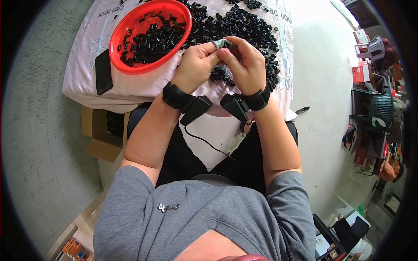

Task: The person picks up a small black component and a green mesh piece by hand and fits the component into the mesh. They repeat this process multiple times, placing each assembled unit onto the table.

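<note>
I see my left hand (196,65) and right hand (246,65) pinching, grip narrow, what looks like a small grey part (222,43) above black pieces (244,21).

Grey tee, black wrist gear

The person wears a grey short-sleeved shirt (196,217) with a small dark chest mark, dark trousers (183,156), and a black strap with a black boxy device on each wrist (191,104); a black cable (204,143) trails from the centre-left one.
</note>
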Demonstrator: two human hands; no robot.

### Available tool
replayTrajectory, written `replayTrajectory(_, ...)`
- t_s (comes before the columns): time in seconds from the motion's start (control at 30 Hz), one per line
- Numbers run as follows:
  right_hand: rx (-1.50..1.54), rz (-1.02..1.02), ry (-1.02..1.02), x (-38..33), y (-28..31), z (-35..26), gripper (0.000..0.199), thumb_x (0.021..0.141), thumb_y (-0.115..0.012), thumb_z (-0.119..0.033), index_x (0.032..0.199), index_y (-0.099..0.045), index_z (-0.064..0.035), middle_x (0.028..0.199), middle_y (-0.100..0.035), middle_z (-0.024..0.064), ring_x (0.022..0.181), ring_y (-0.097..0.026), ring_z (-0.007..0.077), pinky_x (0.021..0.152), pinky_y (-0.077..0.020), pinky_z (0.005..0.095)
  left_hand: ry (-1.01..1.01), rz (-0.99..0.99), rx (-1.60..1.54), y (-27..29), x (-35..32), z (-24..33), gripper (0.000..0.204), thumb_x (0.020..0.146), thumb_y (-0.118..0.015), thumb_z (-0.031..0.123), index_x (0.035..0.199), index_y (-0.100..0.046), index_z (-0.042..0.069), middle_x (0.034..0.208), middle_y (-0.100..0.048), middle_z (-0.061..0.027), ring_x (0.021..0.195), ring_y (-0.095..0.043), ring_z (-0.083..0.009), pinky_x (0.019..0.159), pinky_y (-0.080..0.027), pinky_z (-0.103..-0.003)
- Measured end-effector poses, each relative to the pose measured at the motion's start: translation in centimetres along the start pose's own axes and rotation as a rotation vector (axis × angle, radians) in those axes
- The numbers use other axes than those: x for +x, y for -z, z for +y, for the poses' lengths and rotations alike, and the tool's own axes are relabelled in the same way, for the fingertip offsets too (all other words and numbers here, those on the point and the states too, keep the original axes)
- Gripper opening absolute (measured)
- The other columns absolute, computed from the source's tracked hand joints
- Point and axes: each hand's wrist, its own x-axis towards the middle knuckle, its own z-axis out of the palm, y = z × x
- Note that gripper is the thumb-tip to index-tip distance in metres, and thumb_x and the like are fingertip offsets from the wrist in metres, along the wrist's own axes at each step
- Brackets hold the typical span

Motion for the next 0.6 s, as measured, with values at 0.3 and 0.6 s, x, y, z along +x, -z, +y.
replayTrajectory(0.3,0.054,-0.030,-0.007,0.2,0.3,-0.3,0.023,0.086,-0.067,-0.016,0.098,-0.062,0.0034,0.080,-0.066,0.0040,0.071,-0.062,0.0083,0.064,-0.0497,0.0224,0.051,-0.076,-0.250,0.0,-0.1,0.6,0.022,0.094,-0.055,0.010,0.111,-0.059,-0.003,0.104,-0.064,-0.0078,0.096,-0.061,-0.0137,0.087,-0.050,-0.027)
replayTrajectory(0.6,0.112,-0.148,-0.134,1.0,1.5,0.0,0.029,0.088,-0.066,-0.017,0.109,-0.062,0.0023,0.078,-0.065,0.0014,0.068,-0.059,0.0064,0.064,-0.0483,0.0215,0.004,0.052,-0.266,0.5,0.6,0.3,0.023,0.095,-0.057,0.017,0.105,-0.061,-0.002,0.096,-0.064,-0.0056,0.087,-0.061,-0.0122,0.082,-0.051,-0.026)
